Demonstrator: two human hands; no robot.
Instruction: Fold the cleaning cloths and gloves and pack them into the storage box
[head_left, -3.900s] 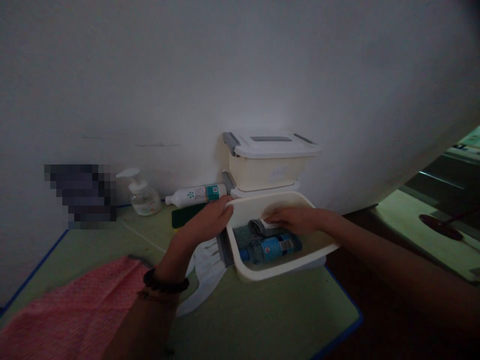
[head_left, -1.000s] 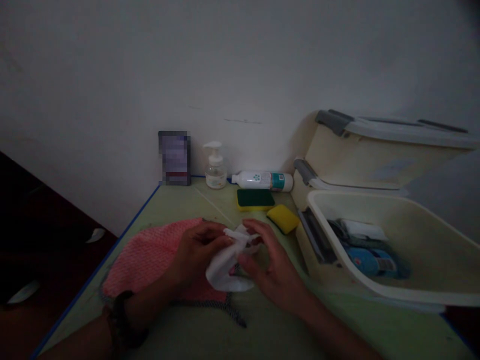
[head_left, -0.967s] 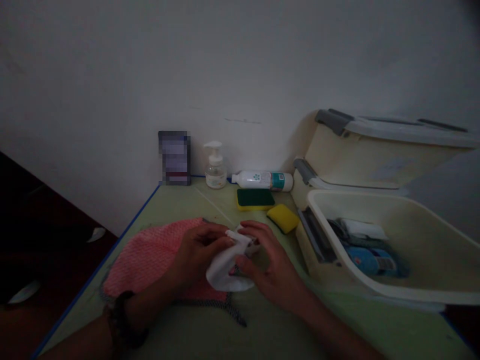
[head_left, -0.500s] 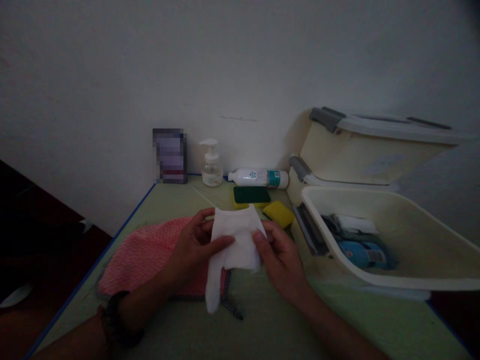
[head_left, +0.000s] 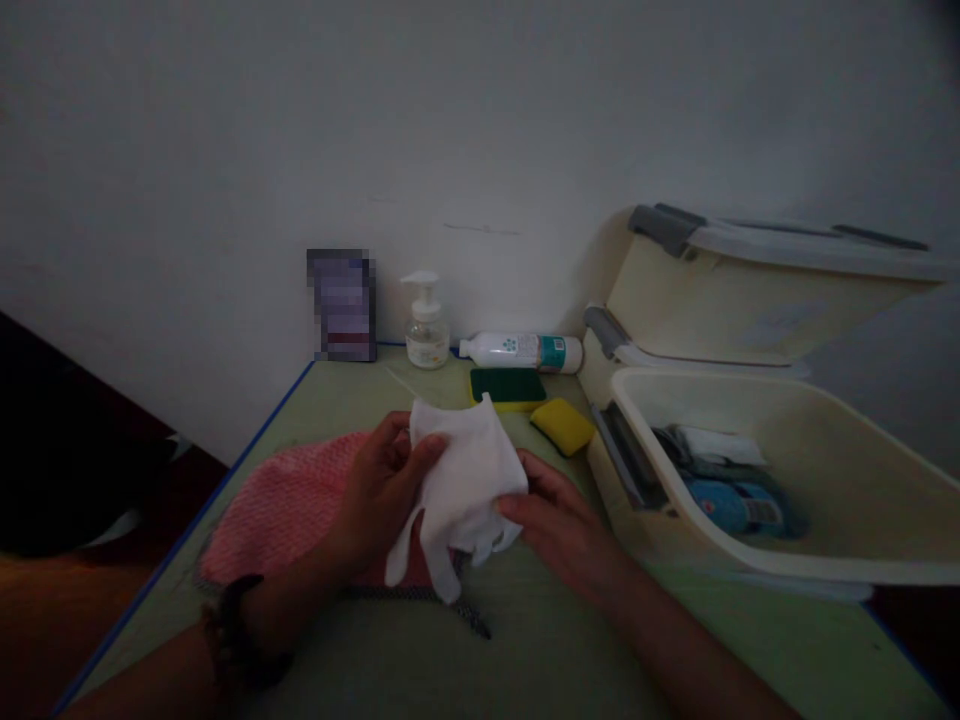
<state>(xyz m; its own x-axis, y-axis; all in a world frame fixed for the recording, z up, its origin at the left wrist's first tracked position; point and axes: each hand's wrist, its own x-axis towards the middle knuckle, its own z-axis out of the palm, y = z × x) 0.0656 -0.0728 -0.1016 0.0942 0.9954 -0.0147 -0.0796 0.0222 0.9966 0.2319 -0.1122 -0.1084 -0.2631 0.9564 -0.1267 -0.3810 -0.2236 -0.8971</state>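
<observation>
White gloves (head_left: 469,460) hang between my two hands above the table, their fingers dangling downward; whether it is one glove or a pair I cannot tell. My left hand (head_left: 390,475) pinches the upper left side, thumb on the front. Lower down on the right edge, my right hand (head_left: 551,510) grips the fabric between thumb and fingers. Beneath my left hand and forearm lies a pink cloth (head_left: 281,510) with a dark edge and a hanging loop. Just behind the gloves are a green and yellow sponge (head_left: 508,388) and a yellow sponge (head_left: 564,426).
On the right stands an open white bin (head_left: 847,480) with a blue-labelled item (head_left: 739,508) and a white packet (head_left: 721,446) inside; its lid (head_left: 720,300) is raised. By the wall are a pump bottle (head_left: 427,335), a lying white bottle (head_left: 517,351) and a blurred upright panel (head_left: 343,305).
The white fabric has been spread and turned, and more glove fingers now dangle from it. My right hand has slid down the right edge; my left stays at the upper left.
</observation>
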